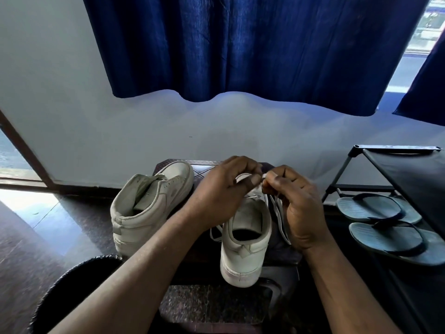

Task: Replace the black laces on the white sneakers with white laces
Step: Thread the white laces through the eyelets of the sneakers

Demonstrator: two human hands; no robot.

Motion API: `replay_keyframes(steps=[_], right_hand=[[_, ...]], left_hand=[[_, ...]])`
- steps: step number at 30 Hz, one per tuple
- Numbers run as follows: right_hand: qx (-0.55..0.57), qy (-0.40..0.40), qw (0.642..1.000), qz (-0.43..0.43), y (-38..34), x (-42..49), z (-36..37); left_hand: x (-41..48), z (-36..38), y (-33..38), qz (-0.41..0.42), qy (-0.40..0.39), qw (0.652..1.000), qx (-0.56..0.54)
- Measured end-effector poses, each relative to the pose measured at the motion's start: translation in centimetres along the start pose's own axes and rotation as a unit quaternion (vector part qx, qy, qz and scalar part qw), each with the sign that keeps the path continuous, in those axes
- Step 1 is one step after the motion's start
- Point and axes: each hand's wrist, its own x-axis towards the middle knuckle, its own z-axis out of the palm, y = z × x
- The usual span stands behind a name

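White lace [280, 214] runs through the nearer sneaker [245, 242], which stands upright on the dark table [204, 172] with its heel toward the camera. Above this shoe's front, both hands meet. The left hand [221, 189] pinches the lace between its thumb and curled fingers [254, 182], and the right hand [293, 201] pinches the lace end just beside them. Loose lace hangs down on both sides of the shoe. The second sneaker [149, 208], unlaced, leans to the left of it. Blue flip-flops [375, 208] sit on a rack [409, 169] at the right.
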Motion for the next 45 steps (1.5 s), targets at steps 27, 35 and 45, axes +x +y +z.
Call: replay_keyframes(steps=[27,35,45], right_hand=[[-0.081,-0.001,0.996,0.039,0.6,-0.1,-0.4],[-0.111,0.022,0.993,0.046,0.4,-0.3,-0.2],[-0.348,0.036,0.929,0.122,-0.1,-1.1,-1.6]], left_hand=[[-0.1,-2.1,-0.9,-0.144,0.002,0.974,0.174],[-0.2,-0.9,-0.1,-0.1,-0.001,0.995,0.012],[0.1,-0.4,0.1,-0.248,0.002,0.969,-0.025]])
